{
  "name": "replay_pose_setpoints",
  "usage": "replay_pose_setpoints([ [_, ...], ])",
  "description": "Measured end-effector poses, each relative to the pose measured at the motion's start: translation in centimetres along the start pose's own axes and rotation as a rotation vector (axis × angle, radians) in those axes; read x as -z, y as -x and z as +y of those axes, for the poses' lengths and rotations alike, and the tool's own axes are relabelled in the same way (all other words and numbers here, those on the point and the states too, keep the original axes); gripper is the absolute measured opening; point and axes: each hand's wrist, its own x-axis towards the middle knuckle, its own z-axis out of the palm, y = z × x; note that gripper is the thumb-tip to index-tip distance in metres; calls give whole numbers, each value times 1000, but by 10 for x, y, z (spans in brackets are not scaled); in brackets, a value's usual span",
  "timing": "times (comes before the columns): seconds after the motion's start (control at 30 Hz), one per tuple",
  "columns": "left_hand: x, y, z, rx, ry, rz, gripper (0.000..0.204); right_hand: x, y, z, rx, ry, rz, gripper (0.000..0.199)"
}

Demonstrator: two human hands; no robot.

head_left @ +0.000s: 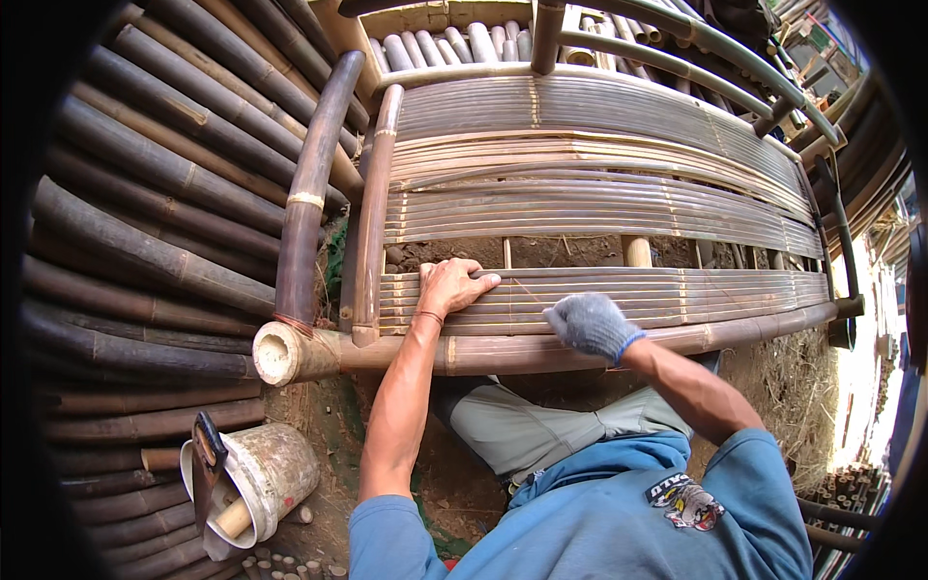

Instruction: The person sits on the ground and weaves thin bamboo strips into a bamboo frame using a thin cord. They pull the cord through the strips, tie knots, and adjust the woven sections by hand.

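A low bamboo bench stretches in front of me, its seat made of long dark bamboo slats (580, 300) in bands with gaps between them. My left hand (450, 288), bare with a thin band at the wrist, grips the near band of slats at its far edge, thumb toward the right. To its right, above the same band, my right hand (590, 324) wears a grey knit glove with a blue cuff. Its fingers are closed on a thin reddish cord (530, 293) that runs left to the slats. The near bamboo rail (503, 354) lies just under my wrists.
Thick dark bamboo poles (164, 222) are stacked along the left. A dirty white bucket (285, 469) lies tilted at lower left, with a handsaw (205, 464) at its mouth. Cut bamboo pieces (454, 43) fill the back. A bamboo post (309, 193) rises at the bench's left end.
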Motion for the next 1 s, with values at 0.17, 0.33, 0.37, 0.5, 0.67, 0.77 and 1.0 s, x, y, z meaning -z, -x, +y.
replay_pose_setpoints([
  [0.17, 6, -11, 0, 81, 58, -80, 54, -29, -18, -64, 454, -58, 429, 18],
  [0.33, 1, -8, -3, 63, 91, -21, 55, -10, 8, -30, 259, -263, 234, 19],
  [0.37, 2, -7, -4, 40, 103, 10, 55, -9, 15, -16, 134, -253, 105, 19],
  [0.5, 3, 5, 4, -48, 68, 134, 57, -24, 26, 0, 166, -342, 209, 31],
  [0.67, -18, 35, 87, -640, 8, 294, 62, 38, 55, 20, 275, -370, 830, 21],
  [0.77, -11, 48, 133, -583, 411, 136, 37, 109, 104, 48, 335, -925, 749, 21],
  [1.0, 67, 3, 37, -70, 150, 489, 27, 154, 115, 143, -263, -1085, 640, 29],
])
